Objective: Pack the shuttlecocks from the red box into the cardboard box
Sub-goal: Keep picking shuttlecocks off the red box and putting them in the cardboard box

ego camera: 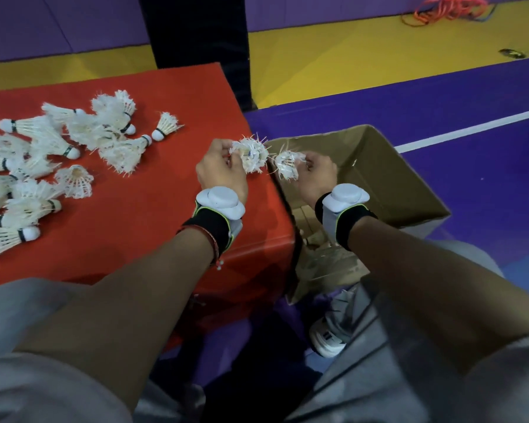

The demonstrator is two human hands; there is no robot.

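My left hand [219, 172] pinches frayed shuttlecock [250, 155] beside cardboard box [394, 184]; right hand [316, 175] grips second shuttlecock [287, 163] over it. I'd get both over opening b4 release.

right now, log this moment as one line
left hand: grips left shuttlecock | right hand: grips right shuttlecock over cardboard box | pile of shuttlecocks: on red box, not yet packed

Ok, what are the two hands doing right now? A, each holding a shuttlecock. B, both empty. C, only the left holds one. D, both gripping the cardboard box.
A: the left hand grips a frayed shuttlecock, and the right hand grips a second shuttlecock over the cardboard box.
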